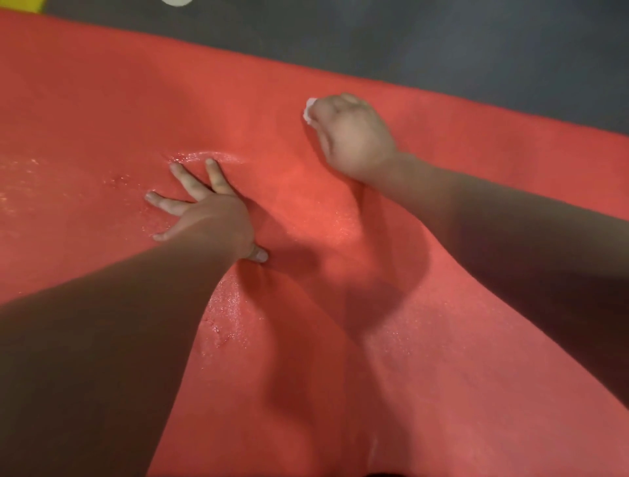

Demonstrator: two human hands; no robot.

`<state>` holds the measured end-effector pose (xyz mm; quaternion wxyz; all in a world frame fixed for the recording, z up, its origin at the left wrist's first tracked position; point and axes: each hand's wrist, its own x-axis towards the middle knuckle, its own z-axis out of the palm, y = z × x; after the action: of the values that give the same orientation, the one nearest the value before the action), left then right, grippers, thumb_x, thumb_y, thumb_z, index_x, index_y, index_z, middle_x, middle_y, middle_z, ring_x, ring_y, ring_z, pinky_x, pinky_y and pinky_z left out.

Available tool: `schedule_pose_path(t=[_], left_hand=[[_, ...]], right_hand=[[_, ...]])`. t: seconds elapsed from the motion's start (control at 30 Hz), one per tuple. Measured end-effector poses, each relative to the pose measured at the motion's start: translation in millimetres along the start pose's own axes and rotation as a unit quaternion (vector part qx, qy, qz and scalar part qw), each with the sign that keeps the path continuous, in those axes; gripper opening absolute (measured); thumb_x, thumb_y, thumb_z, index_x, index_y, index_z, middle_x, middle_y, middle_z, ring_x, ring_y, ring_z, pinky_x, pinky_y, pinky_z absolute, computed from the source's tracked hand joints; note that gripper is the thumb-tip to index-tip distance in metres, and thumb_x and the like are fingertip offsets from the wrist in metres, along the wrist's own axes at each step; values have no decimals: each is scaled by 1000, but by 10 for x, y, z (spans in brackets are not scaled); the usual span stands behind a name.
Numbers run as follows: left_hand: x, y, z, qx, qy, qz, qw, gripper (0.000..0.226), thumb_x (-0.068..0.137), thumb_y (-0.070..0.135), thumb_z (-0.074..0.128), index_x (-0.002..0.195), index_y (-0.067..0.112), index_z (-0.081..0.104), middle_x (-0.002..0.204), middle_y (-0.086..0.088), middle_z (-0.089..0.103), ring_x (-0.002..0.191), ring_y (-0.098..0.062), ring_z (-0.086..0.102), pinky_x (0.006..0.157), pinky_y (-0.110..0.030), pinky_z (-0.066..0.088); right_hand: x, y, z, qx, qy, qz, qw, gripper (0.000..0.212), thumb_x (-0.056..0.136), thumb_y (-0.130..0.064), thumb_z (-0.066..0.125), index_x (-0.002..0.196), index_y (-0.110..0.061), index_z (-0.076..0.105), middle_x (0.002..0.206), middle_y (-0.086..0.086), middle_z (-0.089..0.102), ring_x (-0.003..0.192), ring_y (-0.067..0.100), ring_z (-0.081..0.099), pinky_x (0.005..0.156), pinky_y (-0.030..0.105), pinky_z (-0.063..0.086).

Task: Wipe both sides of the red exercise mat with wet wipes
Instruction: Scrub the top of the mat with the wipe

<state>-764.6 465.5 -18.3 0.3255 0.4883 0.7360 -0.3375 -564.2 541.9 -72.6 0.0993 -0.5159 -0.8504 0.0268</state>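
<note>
Red foam exercise mat (pixel 102 102) is spread flat over a dark grey floor (pixel 442 41), and most of the view is filled by it. Left hand (pixel 204 218) is laid open on the mat, fingers straight and splayed, thumb pressed down on the near side. Right hand (pixel 350 136) is curled in a fist around a crumpled white wet wipe (pixel 309 110), held against the mat near its far edge. Only a small part of the wipe is seen past the knuckles. Glistening wet patches (pixel 207 157) are noted by the left fingertips and below the left wrist. A yellow object (pixel 20 5) and a pale round object (pixel 177 2) are cut off at the top edge and cannot be identified.
</note>
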Motion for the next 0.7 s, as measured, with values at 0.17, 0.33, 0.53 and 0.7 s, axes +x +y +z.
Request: schedule_pose_path(t=[0.17, 0.33, 0.53, 0.7], left_hand=[[5, -9, -2, -1, 1, 3, 1000, 171, 51, 52, 96, 144, 27, -46, 155, -19, -47, 145, -63, -18, 109, -79, 24], [48, 2, -6, -17, -8, -8, 1000, 173, 50, 46, 99, 141, 30, -48, 152, -16, -51, 144, -62, -22, 108, -80, 24], [68, 9, -29, -31, -22, -19, 999, 176, 44, 44, 99, 140, 32, -48, 149, -15, -54, 144, -61, -25, 107, -81, 21], [101, -8, -30, -39, -19, -12, 999, 175, 46, 43, 99, 144, 30, -46, 149, -17, -54, 142, -62, -25, 107, -81, 21]], right_hand=[[66, 427, -130, -93, 9, 205, 974, 34, 99, -30, 38, 112, -10, 61, 106, 18, 68, 99, 40, 62, 81, 45, 45], [345, 22, -20, -67, 0, 194, 979, 27, 99, -19, 37, 111, -8, 59, 107, 18, 68, 101, 38, 63, 84, 43, 46], [256, 244, -192, -2, -98, -3, 995, 47, 96, -34, 43, 130, -4, 56, 120, 20, 65, 107, 38, 59, 99, 41, 43], [212, 531, -279, -30, -108, -52, 992, 46, 103, -32, 32, 129, -3, 57, 104, 24, 63, 96, 41, 57, 91, 43, 42]])
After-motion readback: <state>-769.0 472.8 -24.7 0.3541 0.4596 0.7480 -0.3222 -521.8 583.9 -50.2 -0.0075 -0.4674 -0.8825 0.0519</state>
